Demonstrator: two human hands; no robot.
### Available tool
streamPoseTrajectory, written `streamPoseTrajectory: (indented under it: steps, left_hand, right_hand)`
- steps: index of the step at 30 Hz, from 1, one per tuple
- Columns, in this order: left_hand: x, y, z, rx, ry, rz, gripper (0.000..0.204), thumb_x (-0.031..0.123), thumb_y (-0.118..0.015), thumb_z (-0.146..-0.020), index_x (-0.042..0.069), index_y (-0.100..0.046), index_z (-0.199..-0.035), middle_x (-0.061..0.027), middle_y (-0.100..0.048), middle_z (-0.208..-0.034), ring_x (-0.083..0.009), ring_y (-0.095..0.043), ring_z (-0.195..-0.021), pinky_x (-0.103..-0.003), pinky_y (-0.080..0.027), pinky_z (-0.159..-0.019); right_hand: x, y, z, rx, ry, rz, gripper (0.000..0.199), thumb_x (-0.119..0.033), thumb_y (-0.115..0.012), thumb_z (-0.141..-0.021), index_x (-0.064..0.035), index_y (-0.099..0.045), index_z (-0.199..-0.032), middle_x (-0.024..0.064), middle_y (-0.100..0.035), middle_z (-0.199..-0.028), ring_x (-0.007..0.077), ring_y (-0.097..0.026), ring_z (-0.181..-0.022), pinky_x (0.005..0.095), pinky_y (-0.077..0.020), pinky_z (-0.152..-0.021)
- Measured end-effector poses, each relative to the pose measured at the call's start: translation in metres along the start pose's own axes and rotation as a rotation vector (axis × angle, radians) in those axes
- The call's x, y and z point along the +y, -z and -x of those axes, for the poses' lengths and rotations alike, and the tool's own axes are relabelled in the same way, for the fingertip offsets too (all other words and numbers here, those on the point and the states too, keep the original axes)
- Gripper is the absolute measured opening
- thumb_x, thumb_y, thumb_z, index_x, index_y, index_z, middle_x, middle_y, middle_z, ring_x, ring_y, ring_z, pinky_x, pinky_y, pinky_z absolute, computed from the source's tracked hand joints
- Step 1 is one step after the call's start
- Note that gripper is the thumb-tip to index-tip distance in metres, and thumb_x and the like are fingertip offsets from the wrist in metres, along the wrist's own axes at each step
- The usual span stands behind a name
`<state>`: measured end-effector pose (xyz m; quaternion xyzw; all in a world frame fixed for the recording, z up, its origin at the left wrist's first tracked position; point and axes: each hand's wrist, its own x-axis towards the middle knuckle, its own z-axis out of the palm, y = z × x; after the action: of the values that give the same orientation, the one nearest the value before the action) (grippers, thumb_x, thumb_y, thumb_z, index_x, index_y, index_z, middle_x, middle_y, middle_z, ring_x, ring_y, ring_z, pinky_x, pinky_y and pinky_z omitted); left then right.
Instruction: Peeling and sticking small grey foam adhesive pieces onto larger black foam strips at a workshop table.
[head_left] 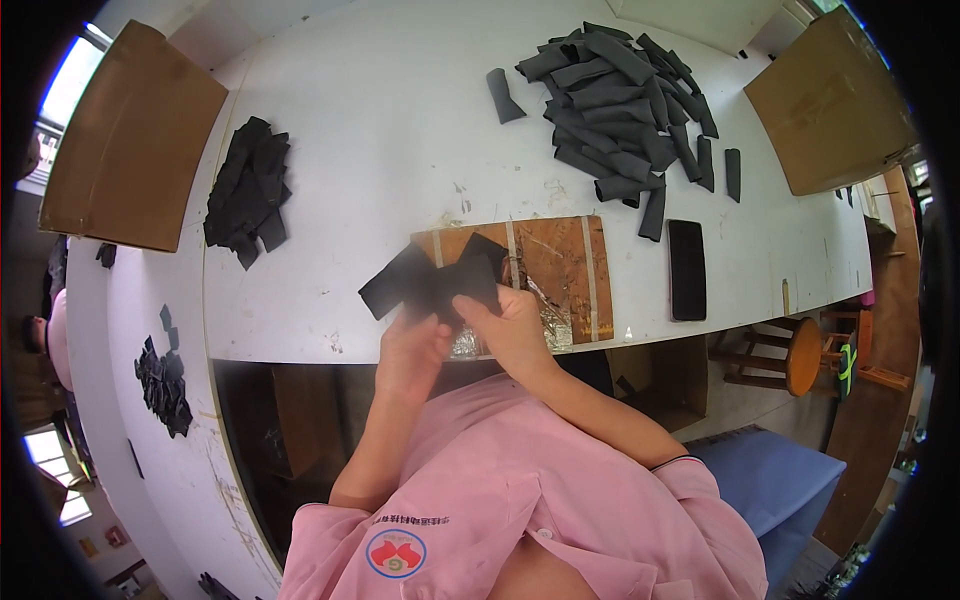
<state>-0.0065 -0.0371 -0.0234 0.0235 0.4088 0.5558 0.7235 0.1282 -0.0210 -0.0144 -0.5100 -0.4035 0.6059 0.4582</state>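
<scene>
We spot dark lettering point(411, 520) over a round badge point(396, 553) on the pink shirt point(480, 470); the blurred left hand point(410, 350) is at the lower edge of black cloth point(455, 283), its grip we cannot tell; the right hand point(512, 330) pinches that cloth over the brown board point(562, 255).

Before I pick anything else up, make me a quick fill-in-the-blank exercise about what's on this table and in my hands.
1. Beside the left hand, the right hand grips dark cloth, its ____ lying on top.
2. The black phone lies to the ____ of the brown board.
3. On the white table, the smaller dark pile lies on the ____ side.
4. The shirt is mostly ____ in colour.

Missing words: thumb; right; left; pink.
</scene>
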Motion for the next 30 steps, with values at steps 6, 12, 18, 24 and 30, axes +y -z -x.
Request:
streamPoseTrajectory:
  steps: [6,12,18,24,30]
  left_hand:
    - [-0.011,0.005,0.002,0.334,-0.721,-0.875,0.025,0.010,-0.057,-0.080,-0.001,-0.050,-0.101,-0.0043,-0.050,-0.087,-0.0076,-0.046,-0.078,-0.021,-0.042,-0.065]
    - [0.006,-0.022,0.020,0.076,-0.566,-0.822,0.017,0.009,-0.060,-0.077,-0.001,-0.053,-0.090,-0.0040,-0.053,-0.081,-0.0086,-0.049,-0.073,-0.022,-0.041,-0.062]
    - [0.005,-0.023,0.012,0.045,-0.503,-0.828,0.011,0.010,-0.059,-0.078,0.001,-0.054,-0.079,-0.0005,-0.053,-0.068,-0.0046,-0.046,-0.058,-0.018,-0.037,-0.051]
    - [0.007,-0.019,0.011,0.039,-0.434,-0.766,0.007,0.007,-0.057,-0.078,0.001,-0.055,-0.075,-0.0006,-0.054,-0.064,-0.0050,-0.046,-0.054,-0.018,-0.037,-0.050]
    - [0.009,-0.015,0.010,0.020,-0.274,-0.670,0.008,0.008,-0.058,-0.079,0.001,-0.056,-0.075,-0.0025,-0.057,-0.066,-0.0064,-0.049,-0.055,-0.018,-0.038,-0.049]
  right_hand:
    - [0.015,0.000,-0.003,0.149,0.524,0.785,0.024,-0.015,-0.064,-0.071,0.0001,-0.049,-0.059,0.0099,-0.051,-0.059,0.0267,-0.051,-0.052,0.0337,-0.0402,-0.046]
    - [0.011,-0.003,0.003,0.113,0.716,0.967,0.019,-0.011,-0.064,-0.068,-0.0043,-0.049,-0.060,0.0079,-0.045,-0.062,0.0239,-0.051,-0.059,0.0343,-0.0421,-0.050]
    - [0.011,-0.003,0.004,0.028,0.793,1.066,0.016,-0.007,-0.064,-0.061,-0.0052,-0.048,-0.062,0.0071,-0.044,-0.064,0.0217,-0.050,-0.061,0.0325,-0.0424,-0.051]
    - [0.014,-0.003,0.005,0.003,0.804,1.119,0.017,-0.007,-0.063,-0.059,-0.0062,-0.046,-0.061,0.0064,-0.043,-0.063,0.0207,-0.049,-0.061,0.0317,-0.0422,-0.051]
    - [0.012,-0.002,0.004,-0.007,0.806,1.128,0.017,-0.009,-0.063,-0.058,-0.0063,-0.046,-0.061,0.0067,-0.044,-0.064,0.0210,-0.050,-0.061,0.0313,-0.0424,-0.051]
